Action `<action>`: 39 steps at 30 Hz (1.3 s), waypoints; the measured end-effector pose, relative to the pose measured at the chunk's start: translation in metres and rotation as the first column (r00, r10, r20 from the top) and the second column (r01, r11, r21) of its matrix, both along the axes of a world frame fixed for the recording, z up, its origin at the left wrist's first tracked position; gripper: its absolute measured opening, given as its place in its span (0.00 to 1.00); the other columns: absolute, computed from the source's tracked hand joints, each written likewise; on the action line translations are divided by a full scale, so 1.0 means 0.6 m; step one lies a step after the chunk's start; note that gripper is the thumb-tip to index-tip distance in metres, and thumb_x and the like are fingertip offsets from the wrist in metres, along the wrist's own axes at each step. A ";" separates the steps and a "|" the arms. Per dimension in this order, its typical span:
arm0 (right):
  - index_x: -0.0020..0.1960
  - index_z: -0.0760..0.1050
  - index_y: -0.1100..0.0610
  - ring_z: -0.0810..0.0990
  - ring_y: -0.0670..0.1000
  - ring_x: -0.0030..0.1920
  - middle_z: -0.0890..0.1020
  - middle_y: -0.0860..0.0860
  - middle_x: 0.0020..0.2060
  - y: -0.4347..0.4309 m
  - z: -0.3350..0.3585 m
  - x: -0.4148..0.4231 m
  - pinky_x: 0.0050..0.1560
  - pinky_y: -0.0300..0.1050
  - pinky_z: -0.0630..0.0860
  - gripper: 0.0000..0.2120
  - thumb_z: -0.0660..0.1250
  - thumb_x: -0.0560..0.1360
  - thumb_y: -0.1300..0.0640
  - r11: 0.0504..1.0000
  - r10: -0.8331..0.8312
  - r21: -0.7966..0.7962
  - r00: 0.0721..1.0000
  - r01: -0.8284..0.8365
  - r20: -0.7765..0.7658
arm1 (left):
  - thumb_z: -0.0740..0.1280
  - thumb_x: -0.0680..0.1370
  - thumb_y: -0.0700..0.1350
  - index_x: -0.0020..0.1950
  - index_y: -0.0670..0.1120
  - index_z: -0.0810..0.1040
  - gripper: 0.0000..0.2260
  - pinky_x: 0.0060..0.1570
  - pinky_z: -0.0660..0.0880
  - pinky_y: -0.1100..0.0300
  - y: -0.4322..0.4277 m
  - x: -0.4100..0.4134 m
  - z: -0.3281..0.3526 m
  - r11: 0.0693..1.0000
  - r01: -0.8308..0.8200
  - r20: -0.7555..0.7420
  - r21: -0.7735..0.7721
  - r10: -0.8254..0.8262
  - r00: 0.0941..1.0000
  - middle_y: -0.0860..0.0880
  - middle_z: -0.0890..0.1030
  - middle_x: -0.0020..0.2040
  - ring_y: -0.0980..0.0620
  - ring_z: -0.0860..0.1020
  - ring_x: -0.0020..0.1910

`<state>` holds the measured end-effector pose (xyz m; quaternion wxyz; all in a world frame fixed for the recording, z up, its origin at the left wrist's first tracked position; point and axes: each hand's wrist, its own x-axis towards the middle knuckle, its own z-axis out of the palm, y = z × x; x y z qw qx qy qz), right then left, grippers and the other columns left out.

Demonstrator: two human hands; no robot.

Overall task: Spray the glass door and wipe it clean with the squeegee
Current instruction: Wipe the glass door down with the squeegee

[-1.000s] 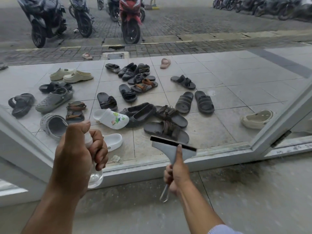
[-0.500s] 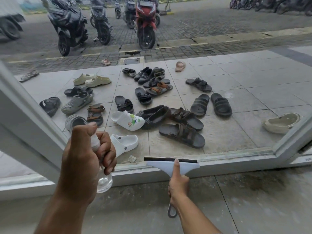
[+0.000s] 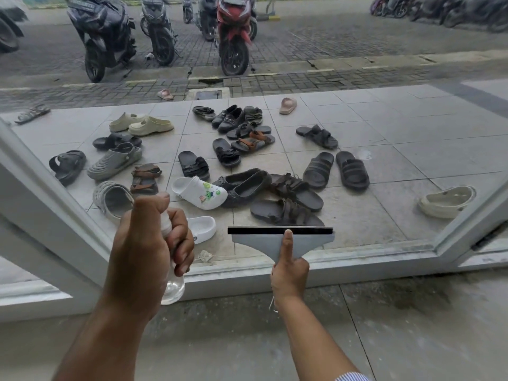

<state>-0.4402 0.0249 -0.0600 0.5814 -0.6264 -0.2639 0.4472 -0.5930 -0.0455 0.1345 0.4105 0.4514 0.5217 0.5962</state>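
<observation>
Currently only the head view is available.

**Step in hand.** The left hand (image 3: pixel 145 251) grips the spray bottle (image 3: pixel 173 287), fingers curled round its neck and thumb set on top of the pump head. The bottle is clear and hangs in front of the lower left part of the glass door (image 3: pixel 384 127). The right hand (image 3: pixel 288 276) grips the handle of the squeegee (image 3: pixel 264 242), thumb laid straight up the back of its head. The black blade is level, near the bottom edge of the pane and just above the bottom rail (image 3: pixel 371 259). Whether the blade touches the glass cannot be told. No droplets or streaks can be made out on the pane, so the spraying step is judged to be in hand, with wiping not yet confirmed.

**Next move.** It calls for a thumb press with the nozzle aimed at the pane. The blade must then be seated flat on the glass and drawn in one even stroke.

**Surroundings.** Scattered footwear (image 3: pixel 247 188) lies on the tiles outside, beyond the glass. Parked motorcycles (image 3: pixel 233 31) stand further out. Neither is judged an obstruction.

**Limits.** The bottom rail and the left frame member (image 3: pixel 49 204) bound the stroke. The blade sits low, so little travel remains downward. The two hands are near each other and could collide on a sideways pass.
</observation>
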 end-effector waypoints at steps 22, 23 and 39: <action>0.43 0.79 0.60 0.74 0.52 0.29 0.78 0.52 0.33 -0.031 -0.097 0.077 0.29 0.42 0.66 0.38 0.63 0.65 0.23 0.854 0.125 -0.511 0.992 -0.101 0.012 | 0.57 0.68 0.60 0.24 0.45 0.62 0.21 0.24 0.57 0.58 0.007 0.071 -0.055 0.991 0.130 -0.004 0.011 -0.130 0.992 0.43 0.61 0.22 0.49 0.60 0.22; 0.43 0.78 0.61 0.71 0.52 0.28 0.76 0.52 0.32 -0.029 -0.095 0.092 0.28 0.41 0.65 0.39 0.61 0.63 0.22 0.853 0.100 -0.515 0.995 -0.087 -0.002 | 0.57 0.68 0.60 0.24 0.45 0.62 0.22 0.24 0.57 0.58 0.009 0.075 -0.056 0.990 0.143 0.001 0.013 -0.143 0.990 0.43 0.60 0.22 0.49 0.60 0.22; 0.56 0.71 0.62 0.81 0.63 0.48 0.81 0.63 0.46 -0.111 -0.020 0.252 0.43 0.51 0.75 0.15 0.55 0.83 0.50 0.931 0.174 -0.339 0.648 0.138 0.741 | 0.60 0.71 0.60 0.24 0.42 0.66 0.25 0.24 0.58 0.58 0.066 0.244 -0.126 0.881 0.472 -0.015 0.022 -0.472 0.881 0.41 0.65 0.21 0.49 0.62 0.21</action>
